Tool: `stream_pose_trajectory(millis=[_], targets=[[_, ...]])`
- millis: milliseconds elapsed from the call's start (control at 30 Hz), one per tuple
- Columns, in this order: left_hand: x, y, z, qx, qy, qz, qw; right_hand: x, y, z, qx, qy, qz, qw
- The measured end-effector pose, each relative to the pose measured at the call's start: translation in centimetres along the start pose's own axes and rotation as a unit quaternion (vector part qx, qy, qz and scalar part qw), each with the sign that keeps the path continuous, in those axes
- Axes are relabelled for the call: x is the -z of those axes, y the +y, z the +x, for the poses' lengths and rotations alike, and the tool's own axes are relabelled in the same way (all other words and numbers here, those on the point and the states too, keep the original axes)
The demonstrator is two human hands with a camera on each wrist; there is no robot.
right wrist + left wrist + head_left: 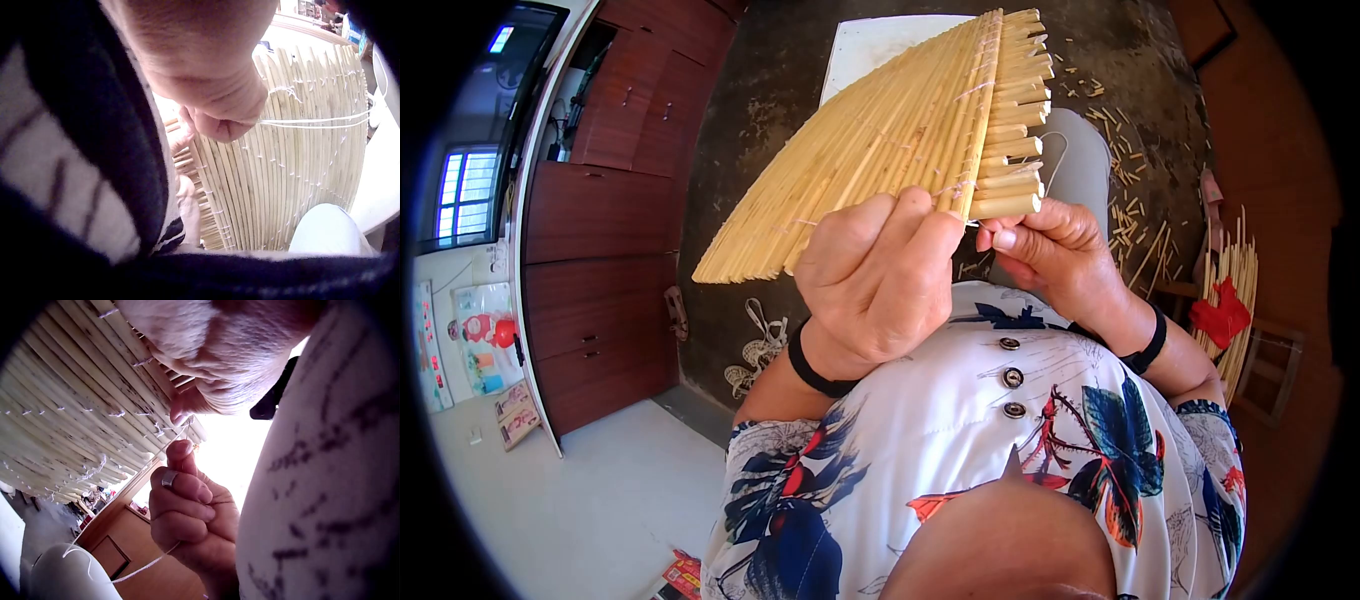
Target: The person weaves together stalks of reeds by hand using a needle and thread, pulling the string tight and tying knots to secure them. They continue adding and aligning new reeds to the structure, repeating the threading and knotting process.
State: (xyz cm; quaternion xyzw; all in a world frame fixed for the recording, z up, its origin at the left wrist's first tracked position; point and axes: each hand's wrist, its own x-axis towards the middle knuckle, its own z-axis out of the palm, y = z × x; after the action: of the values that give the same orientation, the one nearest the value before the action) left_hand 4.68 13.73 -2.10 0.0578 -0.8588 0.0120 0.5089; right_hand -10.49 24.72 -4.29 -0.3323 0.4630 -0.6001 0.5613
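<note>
A mat of pale stalks (880, 140), bound side by side with rows of white stitches, slants up in front of the chest. My left hand (880, 270) grips its near edge, fingers curled over the top and thumb on the underside. Close beside it, at the corner where the stalk ends stick out unevenly, my right hand (1060, 250) pinches a white thread (147, 569). The thread runs taut from the right fingertips to the mat's edge in the left wrist view. Its slack loops past the right hand. A ring (169, 479) sits on a right finger.
Short stalk offcuts (1125, 215) litter the floor at the right. A bundle of long stalks (1240, 270) with a red cloth (1222, 314) stands beyond the right arm. Behind the mat is a white board (865, 45). Dark red cabinets (605, 260) line the left.
</note>
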Motion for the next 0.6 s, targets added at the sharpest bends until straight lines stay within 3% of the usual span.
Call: stream_pose_trajectory(millis=[100, 167, 400, 467, 600], targets=[[0.3, 0.3, 0.2, 0.037, -0.046, -0.013, 0.998, 0.0, -0.1, 0.1, -0.007, 0.004, 0.008, 1.000], [-0.4, -0.2, 0.1, 0.012, 0.018, 0.000, 1.000, 0.5, -0.2, 0.3, 0.003, -0.040, 0.027, 0.999], [-0.8, -0.2, 0.4, 0.050, 0.038, -0.004, 0.998, 0.0, -1.1, -0.2, 0.036, -0.033, -0.077, 0.996], [-0.8, -0.2, 0.5, 0.045, 0.033, -0.002, 0.998, -0.2, -1.2, -0.4, 0.015, 0.020, -0.105, 0.994], [-1.1, -0.2, 0.4, 0.039, 0.030, -0.003, 0.999, -0.1, -0.8, -0.5, 0.027, 0.040, -0.108, 0.993]])
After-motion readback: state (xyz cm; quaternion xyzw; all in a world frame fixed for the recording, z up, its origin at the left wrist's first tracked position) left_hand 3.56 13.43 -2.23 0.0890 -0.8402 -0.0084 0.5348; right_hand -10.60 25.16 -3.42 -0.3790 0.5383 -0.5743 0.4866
